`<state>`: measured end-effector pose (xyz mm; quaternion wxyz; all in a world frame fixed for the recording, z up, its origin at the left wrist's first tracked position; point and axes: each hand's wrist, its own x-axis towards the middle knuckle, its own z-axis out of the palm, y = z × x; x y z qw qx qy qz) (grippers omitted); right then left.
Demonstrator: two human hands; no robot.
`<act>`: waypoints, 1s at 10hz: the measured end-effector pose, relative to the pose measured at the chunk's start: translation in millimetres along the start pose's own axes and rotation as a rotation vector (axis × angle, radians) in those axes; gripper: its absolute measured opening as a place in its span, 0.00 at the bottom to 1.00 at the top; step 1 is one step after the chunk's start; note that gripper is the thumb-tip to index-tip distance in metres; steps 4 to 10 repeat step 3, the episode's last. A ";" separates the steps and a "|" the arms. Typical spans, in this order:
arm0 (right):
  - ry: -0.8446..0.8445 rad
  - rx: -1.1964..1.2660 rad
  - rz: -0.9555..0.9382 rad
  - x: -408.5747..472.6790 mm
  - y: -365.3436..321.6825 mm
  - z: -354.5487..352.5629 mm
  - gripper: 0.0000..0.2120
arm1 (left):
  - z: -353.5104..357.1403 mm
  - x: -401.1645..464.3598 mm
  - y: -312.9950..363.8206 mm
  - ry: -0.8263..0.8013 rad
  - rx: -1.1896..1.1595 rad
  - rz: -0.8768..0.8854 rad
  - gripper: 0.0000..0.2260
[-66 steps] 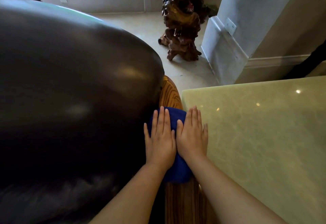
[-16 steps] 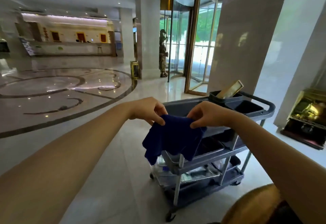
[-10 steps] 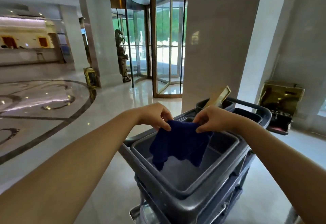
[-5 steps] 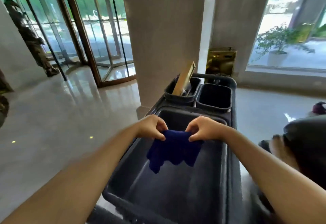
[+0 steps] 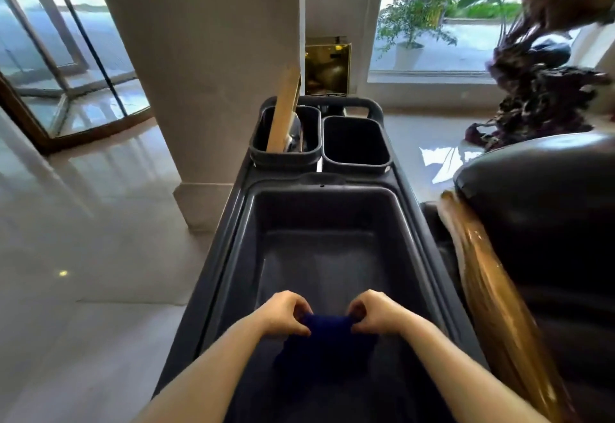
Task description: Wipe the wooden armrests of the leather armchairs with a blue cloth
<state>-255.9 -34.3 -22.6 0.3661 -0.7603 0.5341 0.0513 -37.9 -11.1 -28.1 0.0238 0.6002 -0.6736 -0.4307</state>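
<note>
At the bottom centre of the frame, the left hand [image 5: 285, 314] and right hand [image 5: 375, 312] each pinch the top edge of the blue cloth [image 5: 327, 339], fingers curled tight, so it hangs bunched between them inside the cart's large grey bin [image 5: 319, 209]. The step looks like setting the cloth down in the bin, or regripping it. A glossy wooden armrest [image 5: 492, 302] of the armchair [image 5: 545, 209] runs down the right edge; wiping it would call for carrying the cloth right.

Navy blue cloth [image 5: 327, 339], dk grey cart tub [image 5: 409, 223], glossy brown wood-grain armrest [image 5: 492, 292].
</note>
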 end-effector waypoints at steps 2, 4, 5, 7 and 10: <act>0.077 0.049 0.060 19.2 19.3 16.2 0.12 | 12.2 20.7 -20.4 -0.067 -0.010 -0.037 0.11; 0.089 0.052 0.097 15.7 20.4 12.9 0.13 | 3.2 16.2 -15.1 -0.073 -0.005 -0.049 0.11; 0.089 0.052 0.097 15.7 20.4 12.9 0.13 | 3.2 16.2 -15.1 -0.073 -0.005 -0.049 0.11; 0.089 0.052 0.097 15.7 20.4 12.9 0.13 | 3.2 16.2 -15.1 -0.073 -0.005 -0.049 0.11; 0.089 0.052 0.097 15.7 20.4 12.9 0.13 | 3.2 16.2 -15.1 -0.073 -0.005 -0.049 0.11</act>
